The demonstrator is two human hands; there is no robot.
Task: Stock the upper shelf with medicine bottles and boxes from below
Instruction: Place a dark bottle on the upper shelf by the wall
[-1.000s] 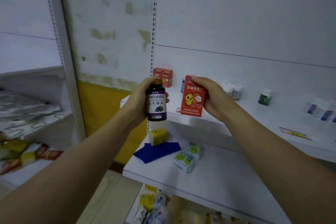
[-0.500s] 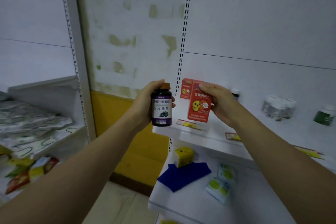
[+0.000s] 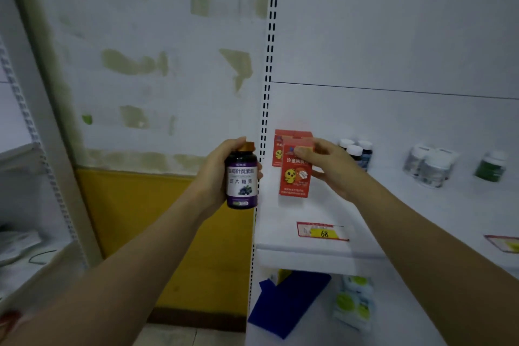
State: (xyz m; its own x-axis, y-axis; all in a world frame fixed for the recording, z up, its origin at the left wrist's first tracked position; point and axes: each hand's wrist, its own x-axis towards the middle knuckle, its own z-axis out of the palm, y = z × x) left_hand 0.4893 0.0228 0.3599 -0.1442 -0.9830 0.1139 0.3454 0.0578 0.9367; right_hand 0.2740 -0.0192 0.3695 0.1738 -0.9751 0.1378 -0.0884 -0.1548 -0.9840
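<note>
My left hand [image 3: 214, 174] grips a dark purple medicine bottle [image 3: 241, 178] with a white label and an orange cap, upright, just left of the upper shelf [image 3: 297, 244]. My right hand [image 3: 332, 168] holds a red box [image 3: 296, 173] with a yellow chick on it, standing at the shelf's left end. A second red box [image 3: 278, 149] stands right behind it against the back panel. On the lower shelf lie a blue packet [image 3: 283, 306] and green-and-white packets [image 3: 352, 300].
Dark bottles with white caps [image 3: 356, 150], clear jars [image 3: 429, 166] and a green bottle [image 3: 491, 166] stand further right on the upper shelf. A price tag [image 3: 321, 232] lies at its front edge. A slotted upright [image 3: 268, 78] borders the shelf; another rack [image 3: 33, 177] stands left.
The view has moved closer and rightward along the upper shelf. My right hand has carried the red box further in over the shelf, in front of the other red box. The bottle stays beside it.
</note>
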